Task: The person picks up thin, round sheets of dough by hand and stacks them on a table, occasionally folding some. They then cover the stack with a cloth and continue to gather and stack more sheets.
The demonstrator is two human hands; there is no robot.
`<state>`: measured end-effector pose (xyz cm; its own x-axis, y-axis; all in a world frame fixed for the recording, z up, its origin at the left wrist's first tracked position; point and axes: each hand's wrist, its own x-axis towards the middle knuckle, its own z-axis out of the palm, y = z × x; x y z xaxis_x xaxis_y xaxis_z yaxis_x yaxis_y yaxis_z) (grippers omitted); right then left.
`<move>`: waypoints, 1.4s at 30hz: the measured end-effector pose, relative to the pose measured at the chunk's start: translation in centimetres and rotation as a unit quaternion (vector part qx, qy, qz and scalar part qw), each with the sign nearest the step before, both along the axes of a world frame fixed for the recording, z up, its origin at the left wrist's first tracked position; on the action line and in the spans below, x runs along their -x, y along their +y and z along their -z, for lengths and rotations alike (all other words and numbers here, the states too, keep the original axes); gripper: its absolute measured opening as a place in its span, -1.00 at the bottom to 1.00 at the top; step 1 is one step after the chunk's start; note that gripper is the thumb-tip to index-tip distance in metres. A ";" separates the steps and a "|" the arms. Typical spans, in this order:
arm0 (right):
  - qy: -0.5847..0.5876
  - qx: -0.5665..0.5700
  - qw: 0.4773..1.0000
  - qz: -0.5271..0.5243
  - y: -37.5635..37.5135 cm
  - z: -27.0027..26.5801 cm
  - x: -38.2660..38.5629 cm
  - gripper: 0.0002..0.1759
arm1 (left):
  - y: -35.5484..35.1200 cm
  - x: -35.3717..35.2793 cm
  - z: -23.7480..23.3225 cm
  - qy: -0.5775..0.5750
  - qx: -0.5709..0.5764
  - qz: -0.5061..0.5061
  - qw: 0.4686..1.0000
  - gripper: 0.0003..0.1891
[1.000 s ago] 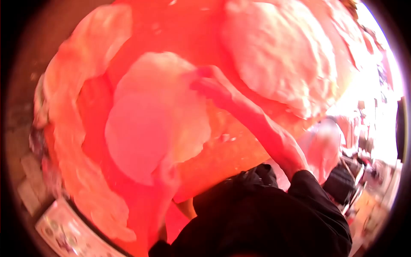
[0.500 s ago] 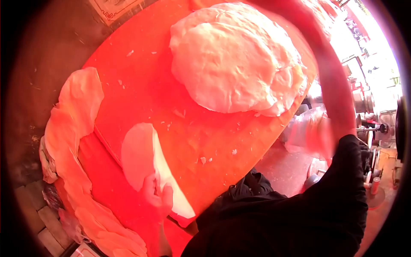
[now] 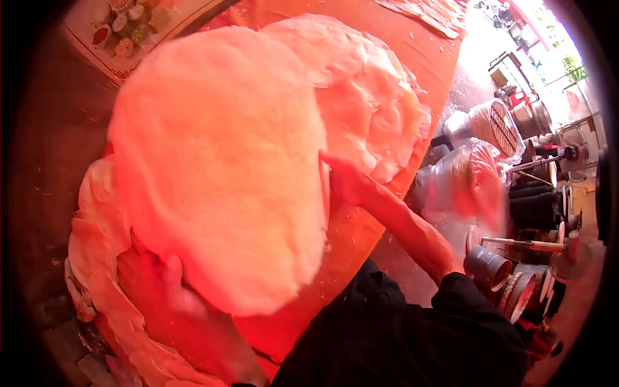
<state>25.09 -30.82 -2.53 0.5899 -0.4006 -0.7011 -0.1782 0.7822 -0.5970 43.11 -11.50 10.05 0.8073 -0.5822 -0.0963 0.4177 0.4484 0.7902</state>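
A large, round, thin sheet that looks like dough [image 3: 225,161] spreads before me, held up between both hands and slightly blurred. At its lower left edge my left hand [image 3: 180,290] is closed on it, thumb in front. My right hand [image 3: 342,177] grips its right edge, with the fingers partly hidden behind it. Behind the held sheet lies a stack of similar round sheets [image 3: 367,97], partly covered by it. A long, draped pile of pale sheets [image 3: 103,238] hangs along the left edge of the table.
An orange-red covered table [image 3: 351,235] runs under the sheets. More sheet material [image 3: 432,13] lies at its far end. Upper left, a printed board [image 3: 84,39] shows pictures of grains. To the right stand plastic-wrapped bundles [image 3: 477,180], a dark bucket [image 3: 487,267] and stools on the floor.
My right arm has come back from the far end of the table to the middle. The round sheet is now raised between both hands, covering the folded pale piece my left hand was on.
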 end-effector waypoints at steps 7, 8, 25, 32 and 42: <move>-0.061 0.317 0.942 -0.094 -2.4 -5.7 -1.9 -0.63 | 8.7 -7.0 20.3 -0.012 -0.255 0.081 0.963 -0.66; -0.064 0.351 0.928 -0.107 -2.8 -6.7 -2.3 -0.65 | 8.9 -6.5 20.6 -0.007 -0.287 0.094 0.953 -0.66; 0.421 0.707 0.566 0.040 -22.8 -0.5 7.2 -0.29 | 12.4 -32.0 23.8 -0.652 -0.556 -0.104 0.505 -0.61; 0.234 0.784 0.568 -0.087 -3.4 -2.0 -4.7 -0.53 | 11.0 -38.1 23.1 -0.677 -0.599 -0.049 0.425 -0.54; -0.050 -0.005 0.988 -0.147 8.9 4.8 -17.6 -0.35 | 15.6 -18.5 15.7 -0.632 -0.502 0.166 0.567 -0.56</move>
